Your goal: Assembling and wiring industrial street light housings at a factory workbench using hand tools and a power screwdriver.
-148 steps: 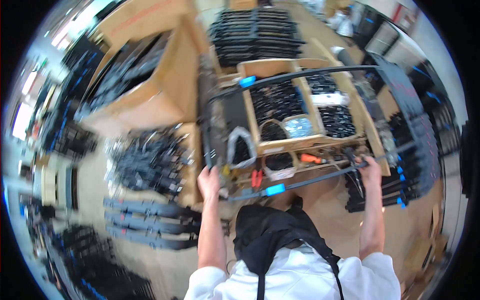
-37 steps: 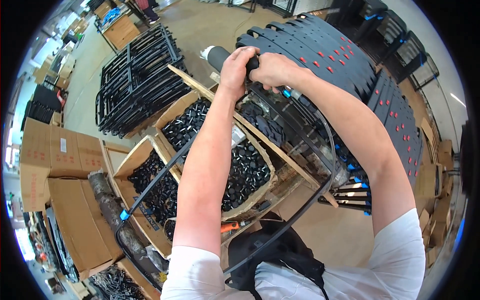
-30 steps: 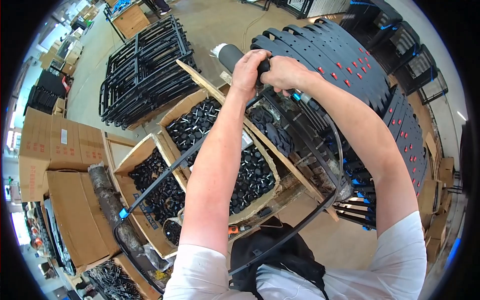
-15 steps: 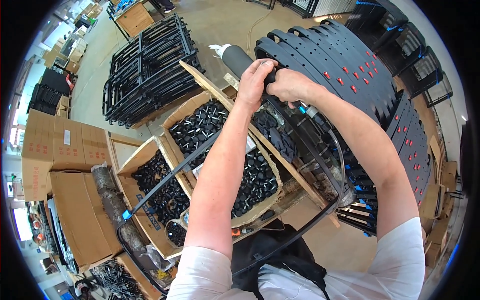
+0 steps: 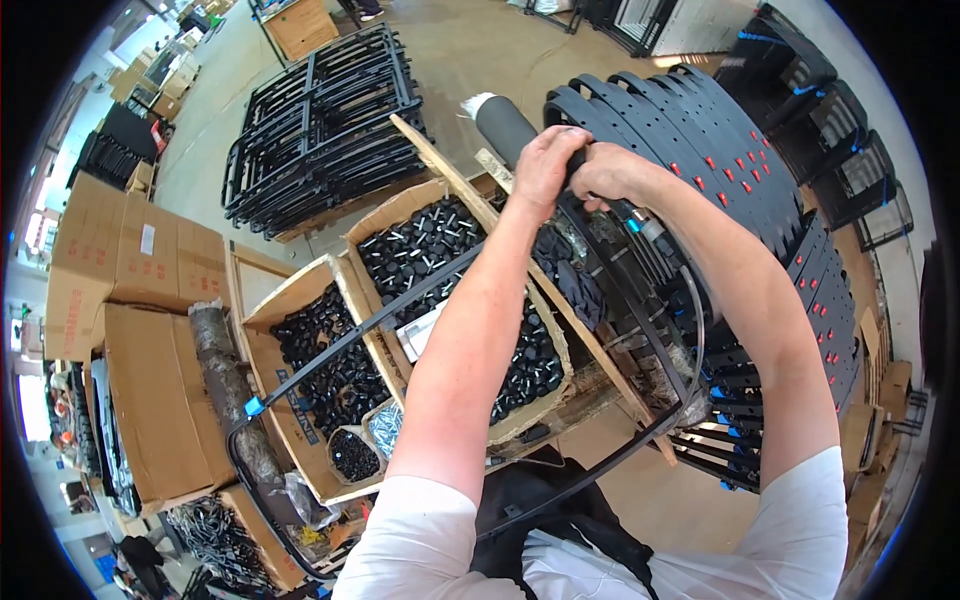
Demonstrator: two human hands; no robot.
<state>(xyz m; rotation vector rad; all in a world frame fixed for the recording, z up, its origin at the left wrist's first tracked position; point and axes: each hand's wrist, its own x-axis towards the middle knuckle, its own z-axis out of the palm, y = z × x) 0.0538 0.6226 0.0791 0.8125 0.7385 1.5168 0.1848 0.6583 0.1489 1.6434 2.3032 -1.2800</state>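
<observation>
My left hand (image 5: pixel 552 172) is closed around a thick dark foam sleeve (image 5: pixel 504 130), whose far end shows white, ragged material. Right beside it, my right hand (image 5: pixel 617 176) is closed on a dark tool, mostly hidden by the fingers. From that hand comes a metal coupling (image 5: pixel 650 230) with a blue ring, joined to a clear hose (image 5: pixel 697 310). Below my hands lies a bent black tube frame (image 5: pixel 590 470) with a blue tag (image 5: pixel 254 407). Whether the sleeve sits on the frame's end cannot be made out, as my fingers cover that spot.
Cardboard boxes (image 5: pixel 352 318) of black knobs stand below my left arm, with a bag of small silvery screws (image 5: pixel 386 430). A wooden board (image 5: pixel 590 350) crosses beside them. Curved black panels (image 5: pixel 690 150) with red clips are stacked at right, black frames (image 5: pixel 320 130) at far left.
The whole view has shifted, so things appear slightly farther right. My left forearm has moved off the bag of screws, which now shows. Both hands keep their grip.
</observation>
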